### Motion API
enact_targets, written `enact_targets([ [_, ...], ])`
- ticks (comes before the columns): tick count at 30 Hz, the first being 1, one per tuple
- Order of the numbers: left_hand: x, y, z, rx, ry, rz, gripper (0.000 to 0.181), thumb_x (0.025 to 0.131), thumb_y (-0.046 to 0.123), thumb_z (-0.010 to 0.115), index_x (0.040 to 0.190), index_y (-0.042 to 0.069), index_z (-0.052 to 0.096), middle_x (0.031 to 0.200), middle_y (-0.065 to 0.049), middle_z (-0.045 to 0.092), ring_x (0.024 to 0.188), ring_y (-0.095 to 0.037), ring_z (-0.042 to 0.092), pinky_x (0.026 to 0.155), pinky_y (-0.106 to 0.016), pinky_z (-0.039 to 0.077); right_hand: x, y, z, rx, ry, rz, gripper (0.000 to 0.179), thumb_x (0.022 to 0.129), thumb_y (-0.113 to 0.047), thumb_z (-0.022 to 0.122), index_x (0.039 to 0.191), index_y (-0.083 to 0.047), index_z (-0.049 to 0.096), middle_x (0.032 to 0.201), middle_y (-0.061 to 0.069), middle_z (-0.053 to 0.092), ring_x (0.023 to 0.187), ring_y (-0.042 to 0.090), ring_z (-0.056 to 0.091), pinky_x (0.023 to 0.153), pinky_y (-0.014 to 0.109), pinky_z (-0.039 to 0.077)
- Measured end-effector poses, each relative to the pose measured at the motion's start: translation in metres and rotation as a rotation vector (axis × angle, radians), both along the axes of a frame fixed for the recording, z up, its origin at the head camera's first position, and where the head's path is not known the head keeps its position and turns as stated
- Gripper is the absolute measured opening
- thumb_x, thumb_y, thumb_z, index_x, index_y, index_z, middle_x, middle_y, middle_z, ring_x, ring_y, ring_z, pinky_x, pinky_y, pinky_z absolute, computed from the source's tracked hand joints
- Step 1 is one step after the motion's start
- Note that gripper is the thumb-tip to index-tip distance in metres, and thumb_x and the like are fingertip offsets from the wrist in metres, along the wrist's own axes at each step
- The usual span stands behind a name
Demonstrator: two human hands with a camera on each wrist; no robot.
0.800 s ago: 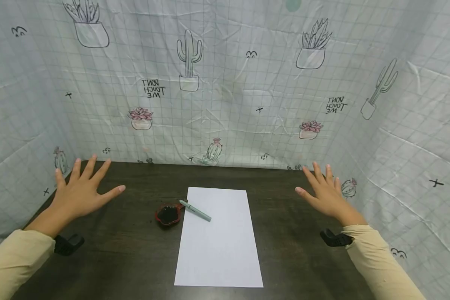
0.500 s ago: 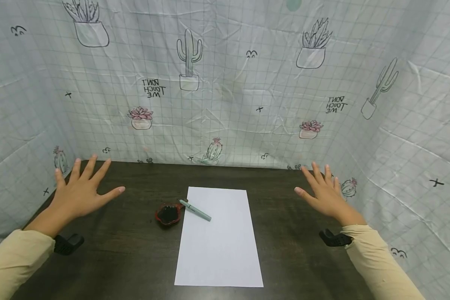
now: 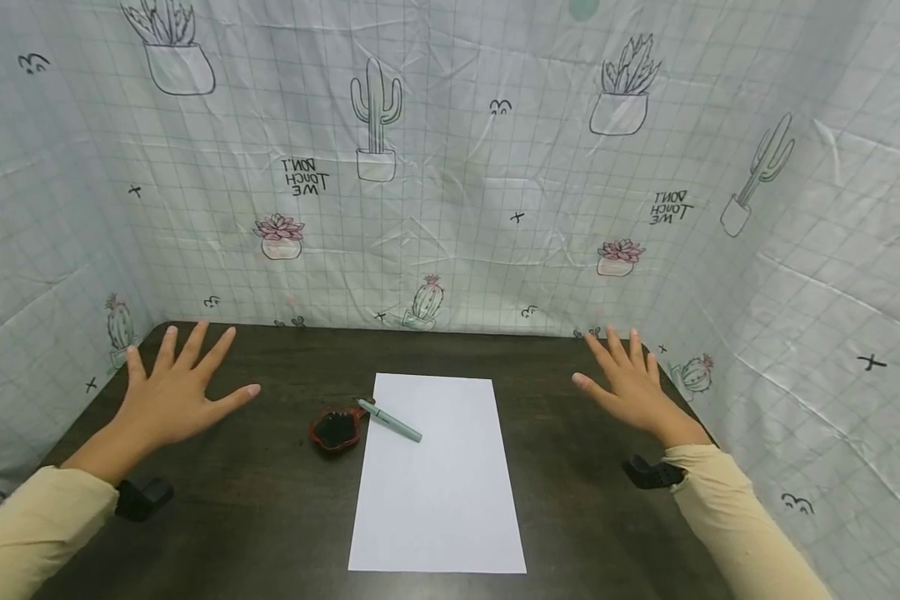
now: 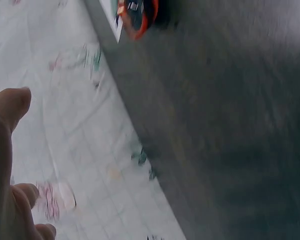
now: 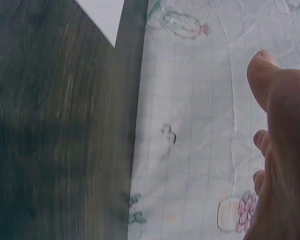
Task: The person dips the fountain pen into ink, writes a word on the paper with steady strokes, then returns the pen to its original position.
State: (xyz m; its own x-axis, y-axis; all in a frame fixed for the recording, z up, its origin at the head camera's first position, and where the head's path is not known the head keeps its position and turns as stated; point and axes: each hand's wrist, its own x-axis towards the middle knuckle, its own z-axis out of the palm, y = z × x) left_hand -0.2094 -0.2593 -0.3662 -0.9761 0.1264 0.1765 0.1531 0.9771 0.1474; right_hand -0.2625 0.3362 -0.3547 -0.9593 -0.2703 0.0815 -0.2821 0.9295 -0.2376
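My left hand [image 3: 171, 400] is held over the left side of the dark table, fingers spread and holding nothing. Over the right side, my right hand [image 3: 630, 387] is likewise spread, with no object in it. Between them lies a white sheet of paper [image 3: 442, 508]. A grey-green pen [image 3: 393, 422] rests slantwise across the sheet's upper left edge, its pointed end toward the left. Just left of the paper sits a small red-rimmed item with a dark middle [image 3: 336, 429]; the pen's tip overlaps its short stem. In the left wrist view this red-rimmed item [image 4: 138, 17] shows at the top.
The dark wooden table [image 3: 255, 517] is bordered at the back and sides by a pale cloth [image 3: 450, 208] printed with cacti and grid lines. Black straps with camera mounts [image 3: 144, 498] are on both wrists, below beige sleeves [image 3: 37, 525].
Both hands have shifted slightly inward toward the paper, the left also a little nearer the person. The paper, pen and red-rimmed item stay where they were.
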Motion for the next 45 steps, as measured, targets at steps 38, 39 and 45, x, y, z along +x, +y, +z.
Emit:
enact_targets([
  [38,0.05,0.135,-0.077,0.039,-0.181,-0.675,0.089,0.085,0.072,0.048,0.155,0.025,0.02,0.162,-0.004,0.01,0.147,-0.034,0.009,0.11,-0.066,0.013,-0.032,-0.164,-0.052,-0.182,-0.181,0.299,0.072,0.098,-0.055,0.042,0.155,-0.022,0.016,0.162,0.01,0.002,0.145,0.032,-0.016,0.113,0.061,-0.002],
  [39,0.05,0.136,-0.078,0.04,-0.196,-0.684,0.089,0.085,0.072,0.048,0.155,0.024,0.02,0.161,-0.005,0.011,0.147,-0.034,0.009,0.11,-0.066,0.014,-0.032,-0.167,-0.054,-0.184,-0.184,0.305,0.072,0.098,-0.055,0.042,0.155,-0.022,0.016,0.162,0.011,0.002,0.146,0.032,-0.016,0.113,0.061,-0.001],
  [45,0.053,0.137,-0.084,0.065,-0.279,-0.724,0.086,0.087,0.07,0.046,0.154,0.021,0.023,0.161,-0.008,0.014,0.146,-0.036,0.012,0.11,-0.064,0.016,-0.029,-0.179,-0.063,-0.222,-0.214,0.338,0.069,0.098,-0.052,0.043,0.155,-0.022,0.017,0.161,0.011,0.005,0.147,0.032,-0.011,0.111,0.065,0.005],
])
